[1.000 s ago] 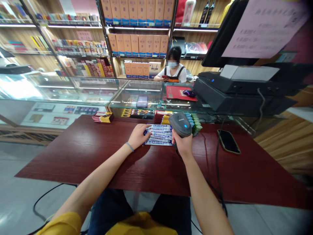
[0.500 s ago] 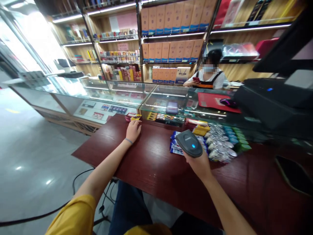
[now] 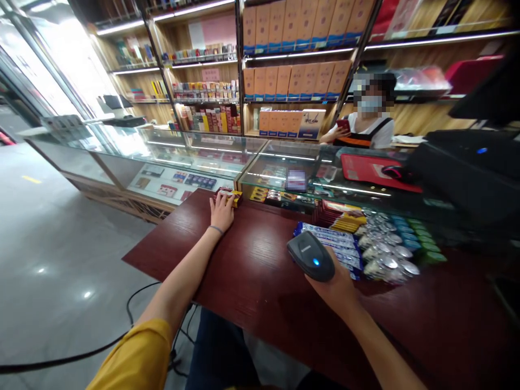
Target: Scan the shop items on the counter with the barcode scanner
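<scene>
My right hand grips a grey barcode scanner with a blue light, held above the dark red table. Just beyond it lie blue-and-white packs, red and yellow packs, silver-wrapped items and green ones. My left hand reaches to the table's far left corner and rests its fingers on a small stack of dark red and yellow packs. Whether the fingers grip the stack is hard to tell.
A glass display counter runs behind the table, with shelves of boxed goods behind it. A person in a mask sits behind the counter holding a phone. A black register unit and a red pad with a mouse stand on the right. A cable lies on the floor.
My left hand left the blue-and-white packs and reached left to the small stack at the table's corner. The view swung left. My right hand kept the scanner, now lowered slightly.
</scene>
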`<state>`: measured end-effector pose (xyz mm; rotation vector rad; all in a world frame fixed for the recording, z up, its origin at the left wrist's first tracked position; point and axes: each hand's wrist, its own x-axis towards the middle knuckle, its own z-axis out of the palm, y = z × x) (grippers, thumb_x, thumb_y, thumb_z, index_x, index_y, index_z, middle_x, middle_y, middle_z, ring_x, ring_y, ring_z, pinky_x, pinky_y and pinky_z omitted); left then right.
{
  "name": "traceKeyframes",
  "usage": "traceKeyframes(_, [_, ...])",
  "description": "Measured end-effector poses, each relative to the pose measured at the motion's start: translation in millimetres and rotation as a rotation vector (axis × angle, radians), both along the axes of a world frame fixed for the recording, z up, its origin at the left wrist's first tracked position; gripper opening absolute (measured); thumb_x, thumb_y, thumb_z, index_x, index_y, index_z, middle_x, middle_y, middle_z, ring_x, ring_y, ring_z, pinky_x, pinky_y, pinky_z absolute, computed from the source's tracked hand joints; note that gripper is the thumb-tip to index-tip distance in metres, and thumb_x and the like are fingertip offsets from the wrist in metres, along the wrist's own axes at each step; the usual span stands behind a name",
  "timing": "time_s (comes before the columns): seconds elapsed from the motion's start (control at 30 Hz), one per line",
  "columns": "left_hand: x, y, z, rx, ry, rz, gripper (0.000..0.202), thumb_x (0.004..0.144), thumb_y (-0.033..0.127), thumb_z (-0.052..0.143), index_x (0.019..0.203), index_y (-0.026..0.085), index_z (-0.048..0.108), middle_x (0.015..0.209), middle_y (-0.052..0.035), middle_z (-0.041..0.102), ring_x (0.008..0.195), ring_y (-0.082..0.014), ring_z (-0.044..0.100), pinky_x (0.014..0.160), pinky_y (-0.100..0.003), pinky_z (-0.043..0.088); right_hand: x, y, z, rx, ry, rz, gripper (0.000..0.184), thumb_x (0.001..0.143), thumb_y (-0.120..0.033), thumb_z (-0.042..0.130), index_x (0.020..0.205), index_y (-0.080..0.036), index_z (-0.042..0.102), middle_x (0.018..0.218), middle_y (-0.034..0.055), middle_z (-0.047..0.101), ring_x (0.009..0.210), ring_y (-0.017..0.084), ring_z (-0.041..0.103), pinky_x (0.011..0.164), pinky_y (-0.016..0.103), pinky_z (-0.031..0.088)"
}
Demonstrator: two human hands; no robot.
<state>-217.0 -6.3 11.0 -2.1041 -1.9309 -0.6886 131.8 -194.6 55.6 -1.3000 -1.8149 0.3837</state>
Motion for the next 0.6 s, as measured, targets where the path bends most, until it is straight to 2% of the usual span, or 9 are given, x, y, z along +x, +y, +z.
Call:
traceKeyframes(0.1, [-2,-2,1.9,0.041,-0.003,-0.006,0.048,0.091,0.015,0.046,0.136,0.021,0.061,0.138,-0.0167,0.057,0.145,-0.0362,0.036,0.123,-0.063,0.012,0,-2,1.2,-0.002,-0.019,0.008,0.031,0.085,-0.032,0.065,0.113,-0.026,0.053,0.089,0.0026,0.073,0.078,0.022,0.073,0.061,0.026,0.050])
traceKeyframes(0.2, [-4,-2,5.7,0.033,-0.015,-0.020,0.040,0.092,0.013,0.046,0.127,0.020,0.064,0.123,-0.0171,0.063,0.125,-0.0345,0.053,0.119,-0.062,0.025,2,-2,2.8,-0.014,-0.035,0.017,0.030,0.085,-0.032,0.064,0.112,-0.026,0.052,0.091,0.0032,0.074,0.080,0.022,0.073,0.059,0.026,0.049])
traceKeyframes(0.3, [-7,-3,10.5,0.036,-0.054,-0.071,0.032,0.095,0.017,0.046,0.120,0.018,0.066,0.117,-0.0175,0.063,0.113,-0.0321,0.057,0.107,-0.051,0.042,3,-2,3.9,-0.011,-0.036,0.014,0.030,0.085,-0.032,0.064,0.112,-0.026,0.052,0.090,0.0028,0.074,0.078,0.022,0.073,0.059,0.026,0.049])
traceKeyframes(0.4, [-6,-9,17.1,0.123,-0.153,-0.093,0.027,0.099,0.021,0.045,0.115,0.020,0.067,0.115,-0.0158,0.064,0.112,-0.0295,0.058,0.102,-0.043,0.044,3,-2,5.1,0.006,-0.025,0.030,0.029,0.085,-0.032,0.065,0.111,-0.026,0.053,0.089,0.0023,0.073,0.078,0.021,0.073,0.061,0.026,0.051])
traceKeyframes(0.5, [5,-20,25.8,0.247,-0.380,-0.106,0.024,0.100,0.027,0.048,0.114,0.021,0.066,0.116,-0.0130,0.064,0.113,-0.0263,0.059,0.101,-0.039,0.045,3,-3,7.5,0.037,-0.006,0.026,0.028,0.086,-0.031,0.064,0.111,-0.026,0.053,0.091,0.0029,0.073,0.079,0.021,0.073,0.063,0.027,0.052])
traceKeyframes(0.6, [28,-29,35.7,0.248,-0.784,-0.153,0.016,0.097,0.026,0.053,0.108,0.021,0.064,0.111,-0.0090,0.066,0.103,-0.0207,0.063,0.094,-0.033,0.049,3,-5,11.3,0.067,-0.002,0.024,0.026,0.087,-0.031,0.063,0.110,-0.026,0.053,0.090,0.0027,0.073,0.076,0.021,0.072,0.062,0.027,0.053])
